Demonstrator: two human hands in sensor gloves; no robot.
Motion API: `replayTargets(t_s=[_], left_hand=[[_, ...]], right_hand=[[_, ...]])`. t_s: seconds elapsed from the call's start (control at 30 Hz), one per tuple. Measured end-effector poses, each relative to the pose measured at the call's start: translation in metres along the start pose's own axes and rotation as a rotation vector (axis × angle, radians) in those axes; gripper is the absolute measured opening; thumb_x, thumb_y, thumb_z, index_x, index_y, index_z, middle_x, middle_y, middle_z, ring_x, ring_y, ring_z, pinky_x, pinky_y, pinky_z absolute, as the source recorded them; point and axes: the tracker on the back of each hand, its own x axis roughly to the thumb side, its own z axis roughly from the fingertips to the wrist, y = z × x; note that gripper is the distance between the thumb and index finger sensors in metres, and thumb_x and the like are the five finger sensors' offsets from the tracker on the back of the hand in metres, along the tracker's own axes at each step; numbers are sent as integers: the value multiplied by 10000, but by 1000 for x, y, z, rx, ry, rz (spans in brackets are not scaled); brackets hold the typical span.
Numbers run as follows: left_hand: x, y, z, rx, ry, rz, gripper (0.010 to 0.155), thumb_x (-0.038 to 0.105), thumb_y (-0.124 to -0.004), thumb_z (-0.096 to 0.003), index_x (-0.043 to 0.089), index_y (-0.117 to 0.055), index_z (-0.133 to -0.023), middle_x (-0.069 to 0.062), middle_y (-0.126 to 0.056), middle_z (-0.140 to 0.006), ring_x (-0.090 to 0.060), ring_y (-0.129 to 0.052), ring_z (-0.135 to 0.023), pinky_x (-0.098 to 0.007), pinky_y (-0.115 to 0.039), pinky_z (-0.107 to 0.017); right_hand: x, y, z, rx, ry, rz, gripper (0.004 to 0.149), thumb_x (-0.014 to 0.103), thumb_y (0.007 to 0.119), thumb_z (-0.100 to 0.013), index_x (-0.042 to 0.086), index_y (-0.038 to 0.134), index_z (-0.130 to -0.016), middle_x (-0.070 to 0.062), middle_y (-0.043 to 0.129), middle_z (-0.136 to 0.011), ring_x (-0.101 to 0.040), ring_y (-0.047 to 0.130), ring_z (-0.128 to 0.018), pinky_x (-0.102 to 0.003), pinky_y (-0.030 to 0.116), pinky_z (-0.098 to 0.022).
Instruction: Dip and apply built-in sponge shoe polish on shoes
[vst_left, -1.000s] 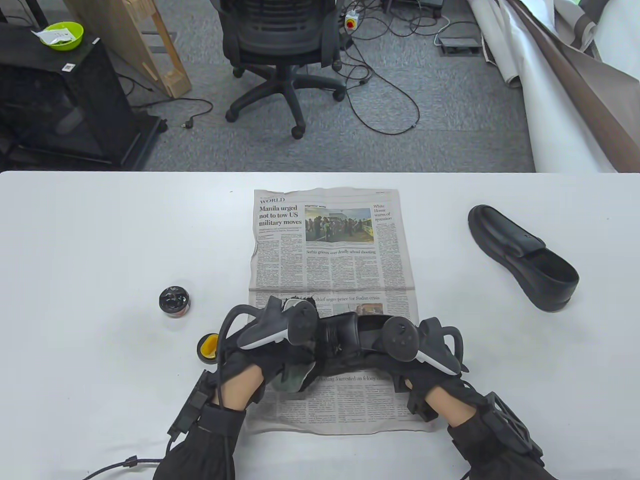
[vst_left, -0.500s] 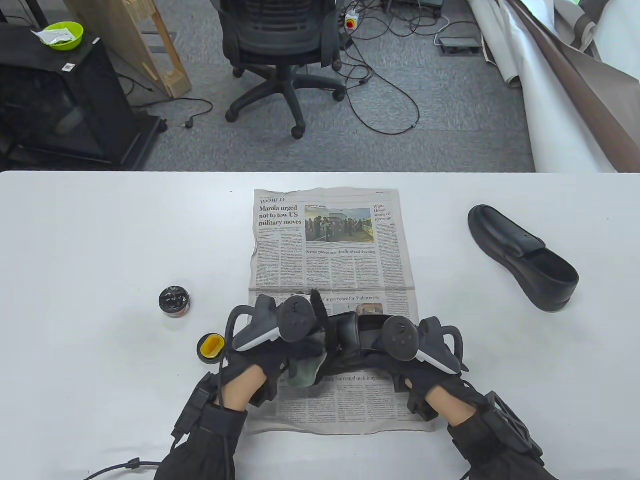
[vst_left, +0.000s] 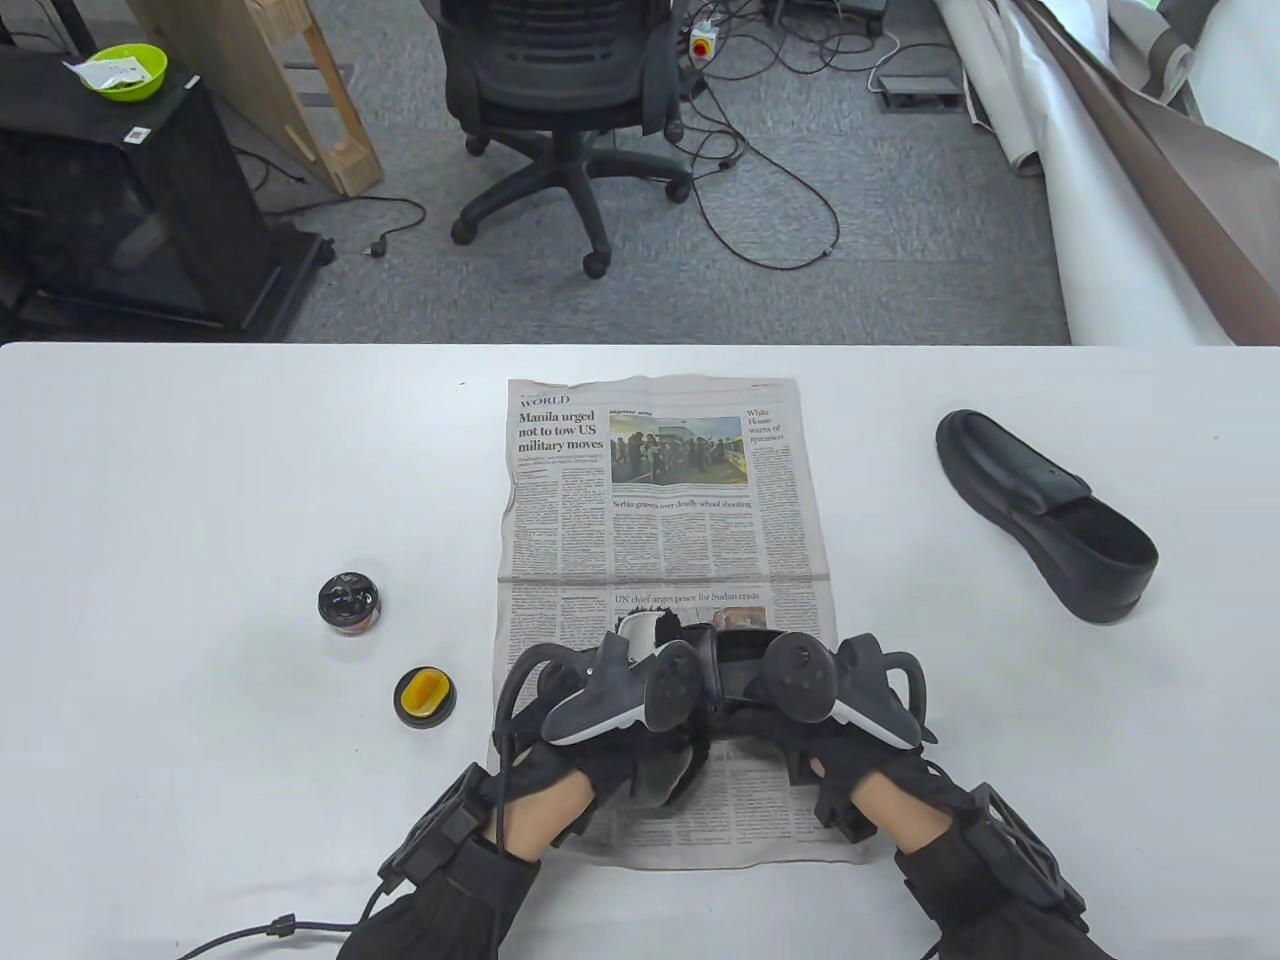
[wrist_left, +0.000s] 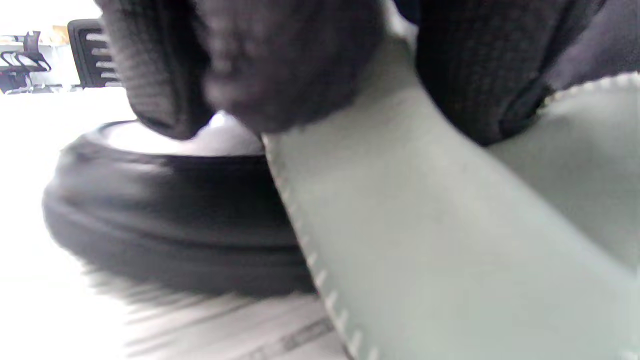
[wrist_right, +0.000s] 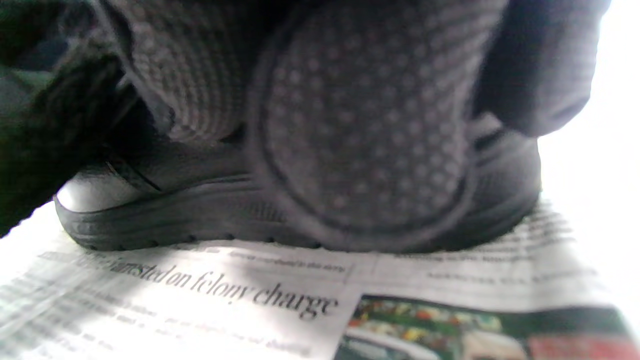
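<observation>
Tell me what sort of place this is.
Probably an office or lab workspace: a black swivel office chair on grey carpet strewn with black cables, behind a white work table spread with newspaper.

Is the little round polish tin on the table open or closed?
Open. The polish tin shows its glossy black contents, and its lid lies apart on the table, yellow inside facing up.

left hand (vst_left: 600, 745): fingers curled, gripping; right hand (vst_left: 830, 735): fingers curled, gripping
</observation>
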Motion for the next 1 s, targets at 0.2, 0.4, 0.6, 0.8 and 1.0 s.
replayTargets(t_s=[0.2, 0.4, 0.6, 0.8, 1.0], left_hand=[[-29, 0, -1, -138, 32, -56, 501, 495, -954, -359, 313, -791, -795, 65, -984, -565, -51, -996, -194, -398, -887, -497], [-63, 6, 3, -228, 219, -139, 495, 498, -942, -371, 316, -789, -805, 66, -986, -583, -57, -1005, -220, -405, -882, -509], [-79, 11, 6, -161, 182, 9, 495, 488, -942, -377, 291, -804, -810, 54, -996, -566, -50, -999, -202, -399, -886, -500], [-27, 24, -2, 161, -16, 222, 509, 497, -909, -385, 280, -789, -829, 53, -990, -564, -45, -988, -193, -399, -885, -492], [8, 23, -13, 255, 49, 167, 520, 497, -869, -401, 278, -758, -859, 60, -977, -574, -34, -972, -195, -395, -881, -495]], right_hand=[[0, 0, 0, -1, 1, 0, 461, 545, 868, -314, 254, 983, -653, 14, 976, -569, -13, 1074, -120, -335, 915, -338], [0, 0, 0, 0, 1, -1, 459, 546, 867, -314, 256, 984, -651, 15, 976, -569, -12, 1074, -120, -335, 916, -337], [0, 0, 0, 0, 0, 0, 460, 545, 866, -316, 255, 983, -652, 15, 976, -569, -12, 1074, -119, -334, 916, -337], [0, 0, 0, -2, 2, 0, 461, 545, 867, -314, 254, 983, -652, 16, 976, -569, -13, 1074, -119, -334, 916, -337], [0, 0, 0, -1, 0, 0, 461, 546, 867, -314, 257, 983, -653, 16, 975, -569, -12, 1074, -120, -333, 916, -338]])
